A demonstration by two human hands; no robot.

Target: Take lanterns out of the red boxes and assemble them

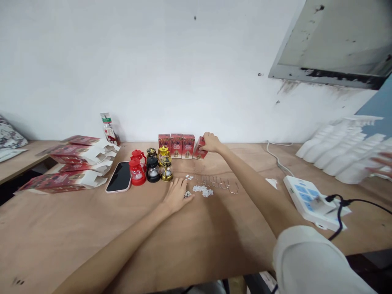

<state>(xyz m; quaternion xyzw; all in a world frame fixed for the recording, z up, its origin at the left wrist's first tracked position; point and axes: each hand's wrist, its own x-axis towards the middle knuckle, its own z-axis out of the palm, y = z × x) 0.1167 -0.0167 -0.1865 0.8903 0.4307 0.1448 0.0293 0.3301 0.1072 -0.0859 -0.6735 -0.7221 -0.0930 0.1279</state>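
My right hand (211, 143) reaches to the back of the wooden table (92, 228) and grips a small red box (199, 149), tilted, at the right end of a row of three upright red boxes (177, 145) against the wall. My left hand (177, 195) lies flat on the table, fingers stretched out, beside small white pieces (202, 190) and thin wire parts (219, 182). Just beyond it stand several little lanterns (152, 165), red, black and gold.
A phone (119, 177) lies face up left of the lanterns. Flattened red-and-white cartons (76, 161) are stacked at left. A white power strip (312, 201) with a black cable sits at right, white foam trays (339, 153) behind it. Another person's fingers (382, 161) show at far right.
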